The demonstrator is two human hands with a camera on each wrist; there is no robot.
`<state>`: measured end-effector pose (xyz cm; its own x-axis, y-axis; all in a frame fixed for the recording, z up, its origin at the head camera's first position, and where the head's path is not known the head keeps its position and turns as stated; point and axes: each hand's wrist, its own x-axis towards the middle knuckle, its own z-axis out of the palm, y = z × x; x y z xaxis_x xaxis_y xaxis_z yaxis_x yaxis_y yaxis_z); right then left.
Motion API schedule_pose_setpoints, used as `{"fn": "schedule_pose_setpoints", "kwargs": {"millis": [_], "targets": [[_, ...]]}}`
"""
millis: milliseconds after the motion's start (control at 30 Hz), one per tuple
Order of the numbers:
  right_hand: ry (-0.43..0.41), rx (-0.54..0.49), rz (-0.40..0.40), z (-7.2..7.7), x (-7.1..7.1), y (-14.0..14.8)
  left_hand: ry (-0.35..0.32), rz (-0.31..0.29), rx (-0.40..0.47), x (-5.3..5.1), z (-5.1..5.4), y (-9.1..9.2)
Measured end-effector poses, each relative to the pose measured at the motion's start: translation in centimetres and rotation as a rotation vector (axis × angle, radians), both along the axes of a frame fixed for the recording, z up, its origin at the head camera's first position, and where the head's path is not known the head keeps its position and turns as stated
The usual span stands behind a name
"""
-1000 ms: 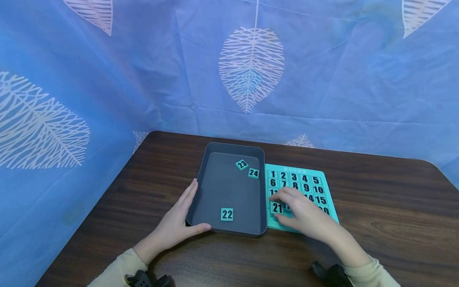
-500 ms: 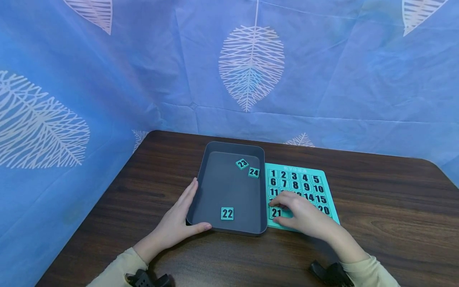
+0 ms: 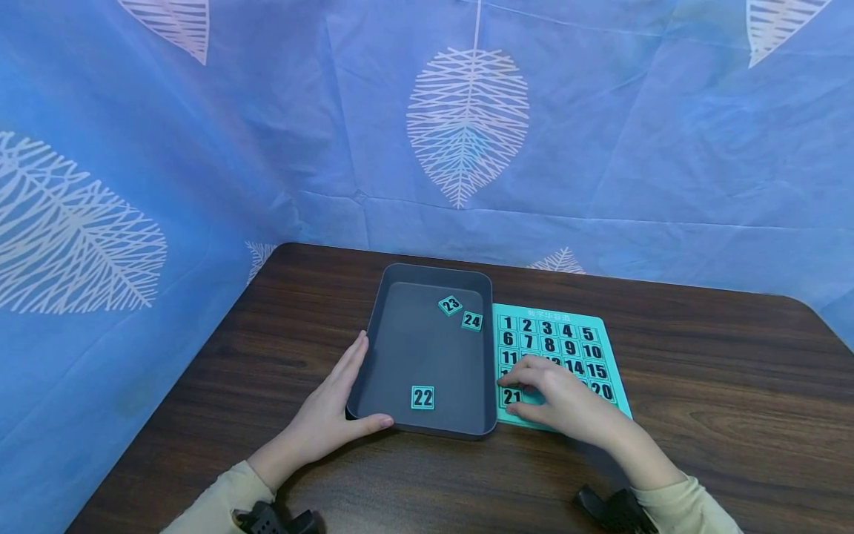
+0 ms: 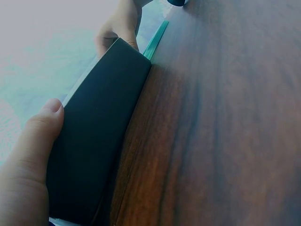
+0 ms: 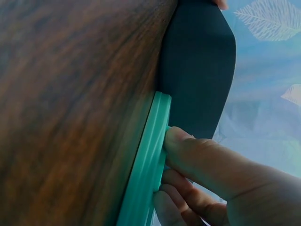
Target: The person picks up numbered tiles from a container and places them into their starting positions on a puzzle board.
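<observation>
A teal number board (image 3: 615, 371) lies flat on the table with printed tiles in rows. My right hand (image 3: 567, 397) is over its lower left, thumb and bent fingers on either side of the "21" number tile (image 3: 511, 397), pinching it in the corner. The right wrist view shows the thumb (image 5: 207, 155) against the tile's edge at the board. My left hand (image 3: 320, 419) steadies a dark grey tray (image 3: 434, 429), its straight fingers along the left wall and thumb at the front corner. Inside the tray lie tiles "22" (image 3: 422, 397), "23" (image 3: 450, 305) and "24" (image 3: 471, 320).
The tray stands against the board's left edge. Both are on a dark wood table (image 3: 720, 386), with a blue leaf-patterned cloth (image 3: 600, 133) hanging behind and to the left. A black wrist device (image 3: 617, 512) sits at each sleeve.
The right hand has brought the "21" tile down and slightly left into the board's lower left corner. The left hand and tray have stayed in place.
</observation>
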<state>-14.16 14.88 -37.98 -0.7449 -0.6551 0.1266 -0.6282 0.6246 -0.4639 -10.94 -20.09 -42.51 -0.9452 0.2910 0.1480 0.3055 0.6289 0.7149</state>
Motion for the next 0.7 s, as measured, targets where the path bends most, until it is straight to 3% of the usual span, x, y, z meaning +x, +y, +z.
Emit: {"fn": "schedule_pose_setpoints", "kwargs": {"millis": [367, 700], "targets": [[-0.01, -0.001, -0.016, 0.0, 0.1, -0.1, -0.01, -0.001, 0.007, 0.0, 0.0, 0.0], [0.177, -0.057, -0.084, 1.4, 0.2, -2.1, 0.001, -0.005, 0.003, 0.0, -0.2, -0.1]]}}
